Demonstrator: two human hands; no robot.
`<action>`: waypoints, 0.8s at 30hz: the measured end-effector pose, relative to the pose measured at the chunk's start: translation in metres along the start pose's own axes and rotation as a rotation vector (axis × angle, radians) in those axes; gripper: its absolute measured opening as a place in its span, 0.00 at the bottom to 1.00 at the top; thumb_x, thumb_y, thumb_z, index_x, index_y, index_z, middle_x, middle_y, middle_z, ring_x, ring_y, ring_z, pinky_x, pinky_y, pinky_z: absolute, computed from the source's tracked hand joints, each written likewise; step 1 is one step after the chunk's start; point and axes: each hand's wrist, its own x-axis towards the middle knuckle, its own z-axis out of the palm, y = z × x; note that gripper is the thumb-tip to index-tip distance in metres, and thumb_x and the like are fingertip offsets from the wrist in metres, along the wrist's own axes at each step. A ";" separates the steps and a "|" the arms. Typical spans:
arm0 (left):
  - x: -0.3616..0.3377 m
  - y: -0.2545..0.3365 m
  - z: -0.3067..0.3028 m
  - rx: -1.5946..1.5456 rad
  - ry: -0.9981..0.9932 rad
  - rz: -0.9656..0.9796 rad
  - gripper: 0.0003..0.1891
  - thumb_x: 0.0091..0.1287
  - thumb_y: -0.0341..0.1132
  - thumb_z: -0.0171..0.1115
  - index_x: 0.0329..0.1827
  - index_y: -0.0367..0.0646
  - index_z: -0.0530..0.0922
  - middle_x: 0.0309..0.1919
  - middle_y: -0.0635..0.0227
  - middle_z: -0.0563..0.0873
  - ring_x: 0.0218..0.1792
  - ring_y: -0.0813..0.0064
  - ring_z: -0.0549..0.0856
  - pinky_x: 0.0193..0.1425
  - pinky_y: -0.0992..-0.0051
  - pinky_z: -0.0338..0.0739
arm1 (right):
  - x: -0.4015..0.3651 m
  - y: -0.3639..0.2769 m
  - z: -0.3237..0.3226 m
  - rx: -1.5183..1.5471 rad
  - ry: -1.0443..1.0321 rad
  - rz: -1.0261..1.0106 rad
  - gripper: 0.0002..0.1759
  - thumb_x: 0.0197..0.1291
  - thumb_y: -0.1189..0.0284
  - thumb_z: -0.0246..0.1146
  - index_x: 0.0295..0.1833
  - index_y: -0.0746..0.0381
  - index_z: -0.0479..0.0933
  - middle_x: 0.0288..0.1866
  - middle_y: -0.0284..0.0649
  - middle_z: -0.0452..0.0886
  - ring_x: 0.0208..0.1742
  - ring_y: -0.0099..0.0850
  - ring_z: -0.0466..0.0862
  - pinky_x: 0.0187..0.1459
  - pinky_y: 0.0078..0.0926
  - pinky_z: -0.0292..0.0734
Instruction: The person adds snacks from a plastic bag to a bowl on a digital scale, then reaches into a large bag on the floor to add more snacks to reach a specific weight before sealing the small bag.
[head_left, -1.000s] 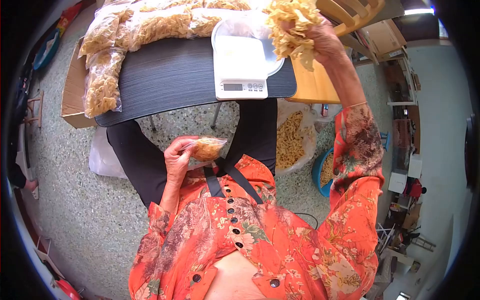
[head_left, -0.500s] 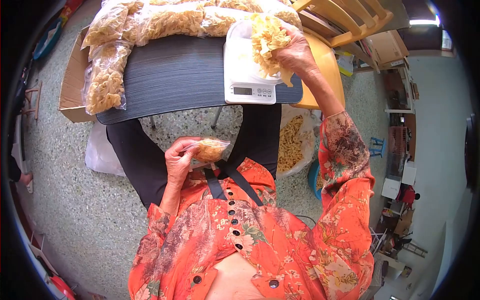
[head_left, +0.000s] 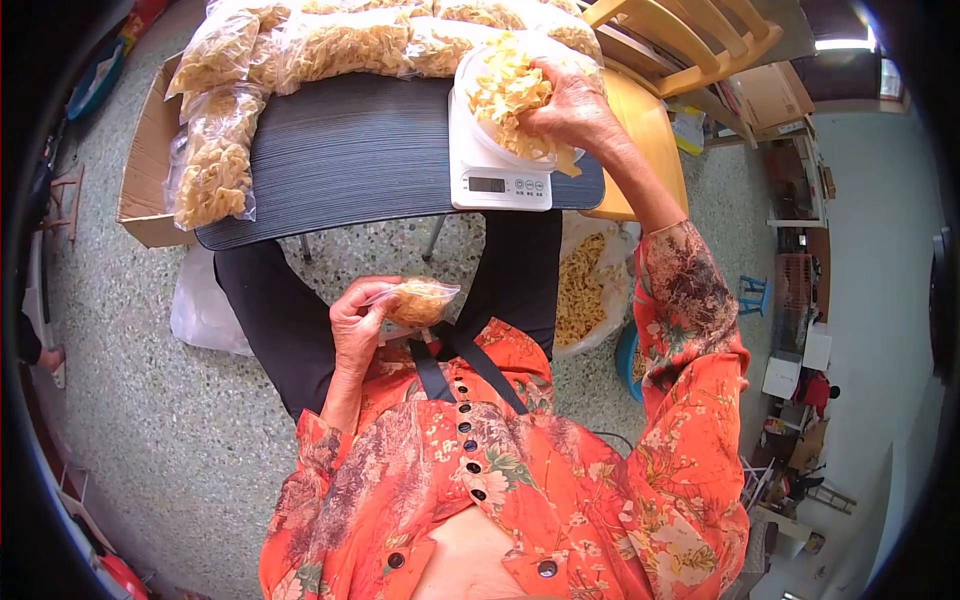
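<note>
My right hand [head_left: 578, 105] is over a kitchen scale [head_left: 500, 187], its fingers closed on a bunch of pale yellow, curly dried strips [head_left: 508, 88]. A round white dish [head_left: 484, 122] on the scale sits under the strips, and a few hang past its lower right rim. Low over my lap, my left hand [head_left: 358, 318] pinches the edge of a small clear plastic bag [head_left: 420, 302] with yellow-brown contents. The scale's display shows digits too small to read.
Filled clear bags [head_left: 215, 165] of similar strips line the back and left of the dark table [head_left: 345, 140]. A cardboard box [head_left: 150, 170] stands beside it. Below right lie an open sack of yellow pieces [head_left: 582, 295] and a blue basin [head_left: 628, 360]. A wooden chair [head_left: 700, 45] stands behind.
My right hand has shifted left with the bunch of dried strips, which now spreads over the dish on the scale. My left hand holds the small bag in nearly the same place.
</note>
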 end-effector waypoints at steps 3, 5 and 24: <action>0.000 0.000 0.000 -0.008 -0.005 0.011 0.07 0.64 0.20 0.68 0.44 0.37 0.86 0.47 0.63 0.89 0.48 0.76 0.86 0.54 0.77 0.81 | 0.002 -0.005 -0.009 -0.095 -0.004 -0.066 0.47 0.36 0.58 0.78 0.68 0.57 0.75 0.59 0.52 0.82 0.61 0.45 0.82 0.65 0.38 0.76; 0.000 0.000 -0.001 -0.012 -0.005 0.016 0.07 0.64 0.20 0.68 0.44 0.37 0.86 0.47 0.63 0.89 0.48 0.76 0.86 0.54 0.77 0.81 | 0.001 -0.011 -0.017 -0.039 -0.087 -0.038 0.44 0.38 0.64 0.77 0.67 0.63 0.75 0.56 0.48 0.84 0.57 0.38 0.84 0.61 0.31 0.78; 0.001 0.001 0.000 0.024 -0.009 0.047 0.07 0.65 0.20 0.68 0.44 0.36 0.86 0.48 0.62 0.88 0.48 0.76 0.86 0.54 0.77 0.81 | 0.011 -0.005 -0.061 0.122 -0.236 -0.114 0.41 0.54 0.41 0.73 0.71 0.44 0.74 0.70 0.50 0.76 0.62 0.42 0.82 0.48 0.42 0.88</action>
